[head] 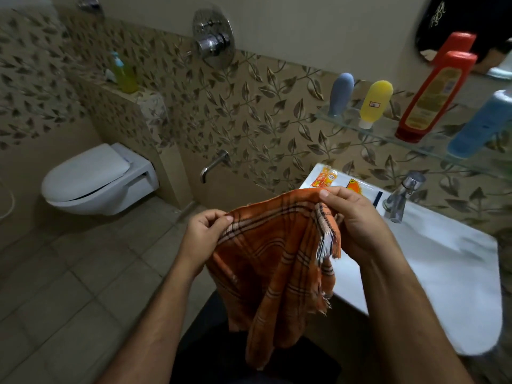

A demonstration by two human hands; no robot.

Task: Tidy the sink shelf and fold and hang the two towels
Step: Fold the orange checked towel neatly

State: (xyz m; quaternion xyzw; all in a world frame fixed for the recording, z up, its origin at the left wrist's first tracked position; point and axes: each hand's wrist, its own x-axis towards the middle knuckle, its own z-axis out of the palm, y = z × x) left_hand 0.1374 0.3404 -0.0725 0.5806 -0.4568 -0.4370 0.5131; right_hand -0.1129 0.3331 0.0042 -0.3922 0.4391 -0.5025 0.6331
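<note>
Orange checked towel [277, 261]: held up near, left of the white sink [443, 261]. Thin, limp, light, frayed fringe. Left hand [203, 238] and right hand [352, 217] pinching top edge. Best held at corners for folding.

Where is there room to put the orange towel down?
The sink has a bare white rim and basin right of the tap. Its back-left corner is crowded with sachets. The glass shelf is lined with bottles. Both the left hand and right hand hold the towel.
</note>
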